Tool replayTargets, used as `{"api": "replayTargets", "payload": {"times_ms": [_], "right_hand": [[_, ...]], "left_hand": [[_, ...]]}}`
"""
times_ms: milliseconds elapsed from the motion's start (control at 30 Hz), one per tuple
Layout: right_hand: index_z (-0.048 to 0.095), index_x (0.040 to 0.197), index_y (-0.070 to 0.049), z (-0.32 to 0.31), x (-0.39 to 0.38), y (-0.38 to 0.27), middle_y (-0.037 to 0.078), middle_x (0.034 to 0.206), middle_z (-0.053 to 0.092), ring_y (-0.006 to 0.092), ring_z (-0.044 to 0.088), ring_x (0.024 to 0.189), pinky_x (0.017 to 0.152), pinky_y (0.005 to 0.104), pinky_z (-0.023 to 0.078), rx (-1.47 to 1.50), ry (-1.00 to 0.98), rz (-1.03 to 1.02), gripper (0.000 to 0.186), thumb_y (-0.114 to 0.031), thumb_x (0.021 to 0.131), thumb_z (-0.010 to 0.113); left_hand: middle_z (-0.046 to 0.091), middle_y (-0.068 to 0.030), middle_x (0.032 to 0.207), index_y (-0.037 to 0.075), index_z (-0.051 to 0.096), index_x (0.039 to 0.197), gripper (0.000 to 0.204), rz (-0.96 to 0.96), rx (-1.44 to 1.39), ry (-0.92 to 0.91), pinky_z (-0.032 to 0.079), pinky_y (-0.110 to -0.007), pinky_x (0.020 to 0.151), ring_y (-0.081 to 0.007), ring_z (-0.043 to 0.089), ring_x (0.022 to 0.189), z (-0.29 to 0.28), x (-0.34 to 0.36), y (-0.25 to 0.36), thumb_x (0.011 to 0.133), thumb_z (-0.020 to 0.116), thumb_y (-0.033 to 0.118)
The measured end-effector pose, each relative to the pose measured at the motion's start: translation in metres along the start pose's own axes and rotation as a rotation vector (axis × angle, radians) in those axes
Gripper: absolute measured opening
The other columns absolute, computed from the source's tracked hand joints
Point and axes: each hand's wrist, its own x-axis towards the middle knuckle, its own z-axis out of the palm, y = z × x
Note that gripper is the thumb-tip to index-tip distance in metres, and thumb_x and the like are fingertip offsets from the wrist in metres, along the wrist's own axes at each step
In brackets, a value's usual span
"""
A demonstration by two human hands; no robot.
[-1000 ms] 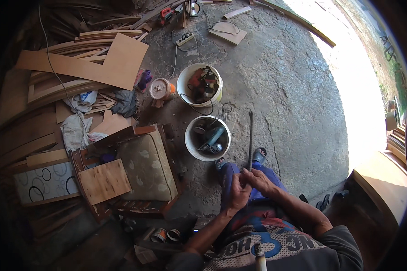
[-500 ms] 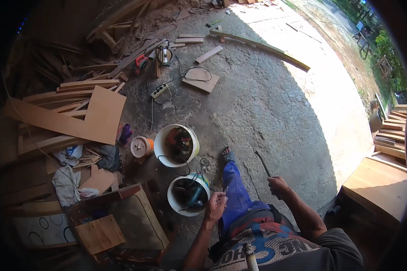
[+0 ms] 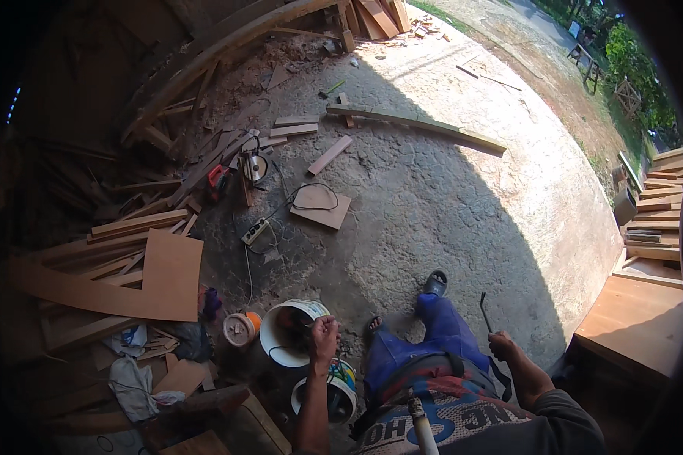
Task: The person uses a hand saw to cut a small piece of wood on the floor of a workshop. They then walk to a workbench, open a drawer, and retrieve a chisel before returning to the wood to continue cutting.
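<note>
- Dark bar (image 3: 486, 309), thin w/ bent far tip: in R hand (image 3: 502, 346), right of the blue trousers (image 3: 454, 334), above the concrete floor (image 3: 410, 227), far end up & slightly left.
- Handling (my guess): prob. metal, so stiff, not fragile, fairly heavy for its thickness; smooth shaft might slip a bit in a sweaty palm.
- Best hold: full wrap on the straight near part, as R hand has it; keep fingers off the bent tip, prob. hard & maybe sharp-ish.
- R hand: closed round the bar's near part, which the fist hides; can't tell how much sticks out behind. Elbow bent, forearm angled far & left from the near right.
- L hand (image 3: 325, 335): fingers curled in, narrow; can't tell if anything small's inside. Overlaps right edge of the far white bucket (image 3: 279, 356) in view; contact unclear.
- L forearm: nearly straight toward the far side, passing left of the near bucket (image 3: 346, 393).
- Hands well apart, one each side of the trousers.
</note>
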Motion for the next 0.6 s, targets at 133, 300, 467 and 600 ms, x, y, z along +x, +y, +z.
{"api": "replayTargets", "payload": {"times_ms": [133, 300, 467, 600], "right_hand": [[0.053, 0.077, -0.007, -0.041, 0.029, -0.073, 0.005, 0.056, 0.044, 0.0202, 0.043, 0.042, 0.037, 0.0391, 0.03, 0.066, 0.049, -0.041, 0.026, -0.027, 0.093, 0.051], [0.056, 0.081, -0.003, -0.113, 0.084, -0.225, 0.008, 0.061, 0.051, 0.0222, 0.051, 0.044, 0.036, 0.041, 0.036, -0.214, 0.022, -0.178, 0.024, -0.024, 0.09, 0.051], [0.059, 0.091, 0.006, -0.15, 0.074, -0.406, 0.02, 0.073, 0.062, 0.0349, 0.065, 0.056, 0.043, 0.0506, 0.05, -0.558, 0.004, -0.568, 0.03, -0.022, 0.089, 0.048], [0.061, 0.094, 0.004, -0.154, 0.021, -0.538, 0.026, 0.081, 0.065, 0.044, 0.066, 0.072, 0.059, 0.0536, 0.052, -0.615, -0.014, -0.821, 0.033, -0.026, 0.093, 0.048]], "left_hand": [[0.064, -0.0044, 0.095, 0.002, 0.055, 0.116, 0.023, 0.018, -0.037, -0.022, 0.048, -0.021, 0.058, -0.006, 0.055, 0.065, 0.059, 0.061, 0.037, 0.1, 0.058, 0.019], [0.066, -0.0024, 0.09, 0.003, 0.058, 0.112, 0.02, -0.044, 0.023, 0.019, 0.049, -0.022, 0.056, -0.0059, 0.059, 0.065, 0.166, 0.125, 0.076, 0.099, 0.059, 0.019], [0.066, -0.0027, 0.092, 0.003, 0.059, 0.113, 0.023, -0.045, -0.053, -0.093, 0.05, -0.022, 0.058, -0.0065, 0.06, 0.066, 0.285, 0.184, 0.124, 0.098, 0.059, 0.02], [0.066, -0.0024, 0.092, 0.003, 0.059, 0.115, 0.024, -0.014, -0.079, -0.135, 0.05, -0.022, 0.061, -0.0061, 0.059, 0.068, 0.351, 0.235, 0.178, 0.099, 0.058, 0.021]]}}
